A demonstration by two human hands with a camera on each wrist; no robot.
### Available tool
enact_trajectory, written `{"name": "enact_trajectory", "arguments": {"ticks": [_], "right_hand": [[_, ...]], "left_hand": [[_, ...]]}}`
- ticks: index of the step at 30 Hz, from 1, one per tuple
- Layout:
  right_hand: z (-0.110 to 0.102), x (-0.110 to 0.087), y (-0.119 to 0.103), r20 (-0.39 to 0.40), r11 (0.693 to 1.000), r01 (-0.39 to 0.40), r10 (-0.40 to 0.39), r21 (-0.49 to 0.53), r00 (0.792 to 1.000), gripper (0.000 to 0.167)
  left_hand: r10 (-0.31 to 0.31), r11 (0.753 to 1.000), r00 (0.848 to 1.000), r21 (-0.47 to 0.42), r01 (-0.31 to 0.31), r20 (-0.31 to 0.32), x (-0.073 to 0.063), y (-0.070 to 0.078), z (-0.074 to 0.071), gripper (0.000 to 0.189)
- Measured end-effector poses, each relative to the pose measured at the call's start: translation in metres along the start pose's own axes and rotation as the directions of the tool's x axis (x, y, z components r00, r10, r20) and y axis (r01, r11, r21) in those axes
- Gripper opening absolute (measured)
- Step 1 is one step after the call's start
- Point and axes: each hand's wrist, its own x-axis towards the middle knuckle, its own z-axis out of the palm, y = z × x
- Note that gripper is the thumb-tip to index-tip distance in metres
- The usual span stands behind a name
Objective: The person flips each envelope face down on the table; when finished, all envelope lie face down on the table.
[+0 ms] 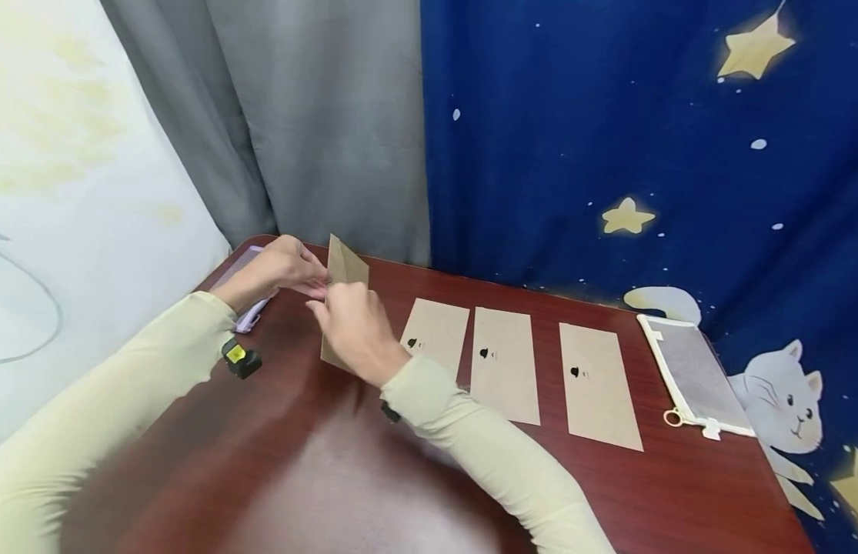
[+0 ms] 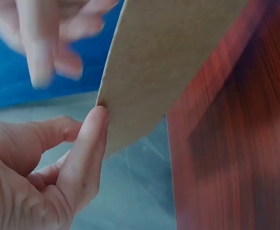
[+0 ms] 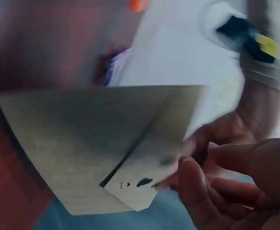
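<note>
A brown kraft-paper piece (image 1: 348, 265) stands upright above the table's far left part. In the right wrist view this paper (image 3: 77, 143) shows a diagonal fold or overlap, with a small black print beside it. My left hand (image 1: 290, 265) pinches its edge; the left wrist view has the thumb (image 2: 89, 136) pressed on the brown face. Close in front of it is my right hand (image 1: 362, 327). Seen blurred in the left wrist view, the right fingers (image 2: 39, 52) hang apart from the paper's edge. Whether the piece is an envelope or a booklet, I cannot tell.
Three similar kraft pieces lie in a row on the reddish-brown table: one left (image 1: 439, 327), one middle (image 1: 505, 385) and one right (image 1: 598, 400). A white-edged zip pouch (image 1: 706, 377) lies at the right edge. Behind my left hand is a purple pouch (image 1: 248, 319). Curtains hang behind.
</note>
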Motion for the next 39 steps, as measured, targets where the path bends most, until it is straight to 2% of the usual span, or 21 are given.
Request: {"name": "enact_trajectory", "arguments": {"ticks": [2,5,9,12,15,18,21,24,26,28,30,34,39], "right_hand": [[0.006,0.004,-0.010,-0.018,0.991,0.020,-0.023,-0.135,1.000,0.024],[0.013,0.005,-0.017,-0.007,0.952,0.013,-0.016,-0.304,1.000,0.014],[0.014,0.002,-0.016,-0.021,0.909,0.004,-0.014,-0.417,1.000,0.008],[0.013,0.001,-0.015,-0.051,0.901,-0.020,-0.003,-0.433,0.999,0.006],[0.008,0.002,-0.012,-0.087,0.917,-0.056,0.023,-0.396,0.996,0.006],[0.004,0.004,-0.007,-0.110,0.945,-0.088,0.055,-0.316,0.992,0.009],[0.001,0.006,-0.003,-0.116,0.965,-0.109,0.083,-0.239,0.990,0.014],[-0.001,0.007,0.001,-0.116,0.974,-0.140,0.120,-0.180,0.986,0.017],[-0.001,0.008,0.003,-0.113,0.975,-0.164,0.148,-0.152,0.983,0.016],[-0.001,0.008,0.005,-0.112,0.974,-0.188,0.175,-0.125,0.978,0.018],[-0.002,0.009,0.007,-0.113,0.974,-0.205,0.193,-0.100,0.975,0.021],[-0.003,0.008,0.015,-0.120,0.972,-0.231,0.224,-0.051,0.967,0.027],[-0.005,0.006,0.028,-0.134,0.970,-0.245,0.243,0.005,0.961,0.017]], "left_hand": [[0.000,0.998,0.999,0.058,0.003,-0.052,-0.003,0.004,0.001,0.024],[0.012,0.996,0.996,0.092,-0.004,-0.085,-0.006,0.008,0.004,0.022],[0.025,0.995,0.995,0.099,-0.016,-0.092,-0.009,0.010,0.009,0.023],[0.037,0.997,0.994,0.066,-0.030,-0.099,-0.009,0.010,0.012,0.027],[0.059,0.997,0.994,-0.048,-0.063,-0.096,-0.008,0.006,0.014,0.035],[0.030,0.978,0.999,-0.205,-0.038,-0.044,-0.004,-0.008,0.015,0.049],[-0.071,0.953,0.996,-0.291,0.083,0.049,0.001,-0.028,0.018,0.060],[-0.150,0.919,0.975,-0.340,0.198,0.161,0.006,-0.046,0.027,0.062],[-0.163,0.898,0.965,-0.374,0.232,0.208,0.008,-0.054,0.033,0.061],[-0.155,0.883,0.960,-0.403,0.241,0.235,0.010,-0.058,0.037,0.061],[-0.144,0.879,0.959,-0.414,0.238,0.244,0.011,-0.059,0.039,0.061],[-0.132,0.883,0.961,-0.411,0.225,0.242,0.014,-0.060,0.034,0.053],[-0.110,0.892,0.968,-0.408,0.196,0.226,0.014,-0.062,0.027,0.053]]}}
